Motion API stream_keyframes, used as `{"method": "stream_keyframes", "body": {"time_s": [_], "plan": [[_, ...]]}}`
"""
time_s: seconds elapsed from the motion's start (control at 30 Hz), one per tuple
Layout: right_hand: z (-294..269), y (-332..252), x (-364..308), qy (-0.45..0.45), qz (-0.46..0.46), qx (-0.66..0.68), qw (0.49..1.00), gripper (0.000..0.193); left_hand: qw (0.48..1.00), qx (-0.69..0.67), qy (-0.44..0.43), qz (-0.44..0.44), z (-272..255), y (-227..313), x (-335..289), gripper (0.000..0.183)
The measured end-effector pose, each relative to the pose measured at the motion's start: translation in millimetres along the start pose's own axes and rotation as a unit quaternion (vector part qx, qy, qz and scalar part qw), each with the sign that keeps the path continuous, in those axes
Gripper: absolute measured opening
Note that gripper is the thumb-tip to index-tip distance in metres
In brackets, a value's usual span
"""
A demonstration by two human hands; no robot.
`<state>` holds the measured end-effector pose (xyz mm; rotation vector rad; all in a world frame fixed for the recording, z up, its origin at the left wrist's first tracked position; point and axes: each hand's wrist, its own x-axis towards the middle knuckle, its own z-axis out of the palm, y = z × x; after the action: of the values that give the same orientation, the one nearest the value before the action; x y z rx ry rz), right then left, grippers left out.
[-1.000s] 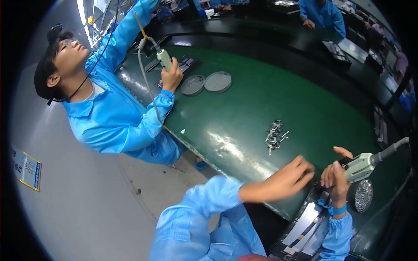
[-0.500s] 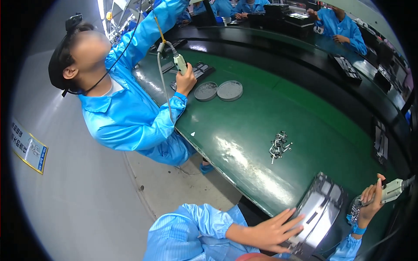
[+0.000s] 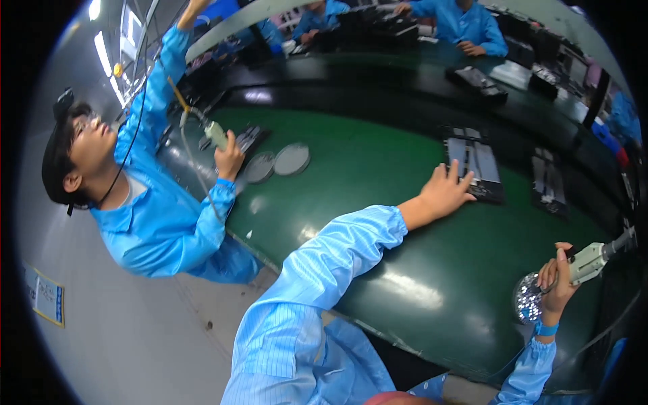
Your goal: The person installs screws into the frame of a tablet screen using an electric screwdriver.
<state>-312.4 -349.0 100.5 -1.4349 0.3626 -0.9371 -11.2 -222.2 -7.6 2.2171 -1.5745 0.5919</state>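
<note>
My left hand reaches across the table with its fingers spread. Its fingertips meet the near left edge of a flat black-and-silver device, apparently an electronic casing. In my right hand is a pale electric screwdriver, its cable end pointing up and to the right. Just left of that hand sits a round dish of shiny screws, partly hidden by the fingers. My left sleeve covers part of the tabletop.
Another similar device lies to the right of the first. On the green table, two round grey dishes stand at the far left beside a co-worker holding a screwdriver. A black raised ledge curves behind.
The device under my left hand has gone from the near table edge to the far side, with my left arm stretched out after it. The small pile of metal parts is no longer visible.
</note>
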Motion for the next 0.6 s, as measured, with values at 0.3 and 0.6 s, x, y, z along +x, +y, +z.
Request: {"method": "stream_keyframes", "body": {"time_s": [0.3, 0.6], "plan": [[-103, 6, 9, 0.146, -0.023, 0.03, 0.989, 0.019, 0.997, -0.05, -0.017, 0.063, 38, -65, 63, 0.048], [-108, 5, -1, 0.138, -0.041, -0.001, 0.99, 0.015, 0.978, -0.047, 0.196, 0.06, 4, -19, 105, 0.038]]}}
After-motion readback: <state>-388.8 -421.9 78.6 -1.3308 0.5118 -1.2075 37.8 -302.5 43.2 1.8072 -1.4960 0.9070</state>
